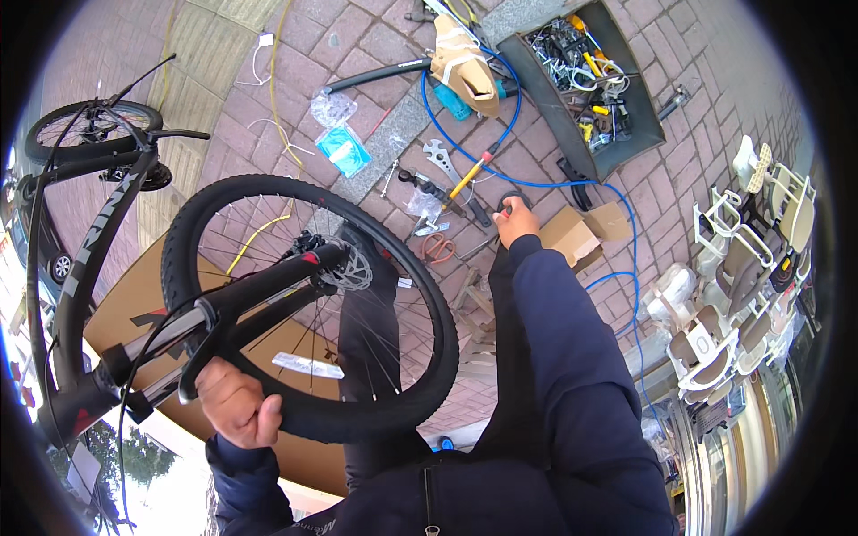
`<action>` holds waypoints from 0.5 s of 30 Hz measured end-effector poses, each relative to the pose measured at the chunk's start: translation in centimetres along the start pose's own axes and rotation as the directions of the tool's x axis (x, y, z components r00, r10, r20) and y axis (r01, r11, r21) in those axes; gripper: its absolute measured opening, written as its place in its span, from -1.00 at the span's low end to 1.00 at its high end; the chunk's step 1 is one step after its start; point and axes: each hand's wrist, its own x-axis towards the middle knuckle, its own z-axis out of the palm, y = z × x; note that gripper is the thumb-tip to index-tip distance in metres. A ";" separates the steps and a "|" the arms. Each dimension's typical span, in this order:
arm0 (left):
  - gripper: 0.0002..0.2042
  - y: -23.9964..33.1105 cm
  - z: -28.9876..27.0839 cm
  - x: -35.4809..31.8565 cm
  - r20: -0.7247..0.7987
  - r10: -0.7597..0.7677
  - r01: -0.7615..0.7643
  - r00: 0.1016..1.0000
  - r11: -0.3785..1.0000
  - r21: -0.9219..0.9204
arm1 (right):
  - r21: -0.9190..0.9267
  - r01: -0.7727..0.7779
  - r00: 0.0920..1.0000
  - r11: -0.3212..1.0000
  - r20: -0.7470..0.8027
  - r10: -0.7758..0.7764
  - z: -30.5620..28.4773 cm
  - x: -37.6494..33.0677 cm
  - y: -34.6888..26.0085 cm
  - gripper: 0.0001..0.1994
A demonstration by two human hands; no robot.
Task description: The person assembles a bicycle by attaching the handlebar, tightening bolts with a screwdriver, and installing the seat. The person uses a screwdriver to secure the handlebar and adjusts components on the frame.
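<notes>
A bicycle's front wheel (435, 375), with a black knobby tyre, stands tilted in front of me. My left hand (237, 402) is closed round the tyre at its lower left, right beside the arch of the suspension fork (201, 344). A disc brake rotor (356, 268) sits at the hub. Over the paving, my right hand (517, 223) is closed on a small dark thing with a touch of red, mostly hidden by the fingers. Near that hand lie a flat multi-hole spanner (440, 159), a yellow-handled tool (466, 183) and red-handled scissors (438, 248).
An open metal toolbox (642, 147) full of tools stands at the far right. A blue hose (635, 268) loops past a small cardboard box (572, 237). White-framed child seats (706, 353) are piled at right. At left is the black bicycle frame (103, 237); cardboard (295, 451) lies beneath.
</notes>
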 end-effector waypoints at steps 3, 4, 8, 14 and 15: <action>-0.70 -0.6 -1.2 -1.2 0.085 -0.088 0.084 0.992 0.995 0.056 | 0.134 -0.002 0.961 0.991 -0.274 0.039 4.9 2.7 2.6 -0.46; -0.69 -0.6 -1.4 -1.6 0.109 -0.117 0.107 0.987 0.990 0.097 | 0.175 -0.058 0.951 0.983 -0.289 0.107 6.7 3.3 3.6 -0.56; -0.63 0.1 -2.2 -3.4 0.234 -0.158 0.111 0.959 0.973 0.204 | 0.103 -0.260 0.963 0.960 0.098 0.251 13.7 1.5 9.2 -0.71; -0.61 0.8 -2.1 -3.3 0.176 -0.213 0.156 0.961 0.944 0.291 | -0.106 -0.268 0.858 0.958 0.425 0.287 23.9 -3.3 14.3 -0.65; -0.62 0.9 -2.3 -3.0 0.200 -0.221 0.168 0.955 0.953 0.250 | -0.116 -0.176 0.847 0.978 0.488 0.210 24.5 -3.6 14.2 -0.64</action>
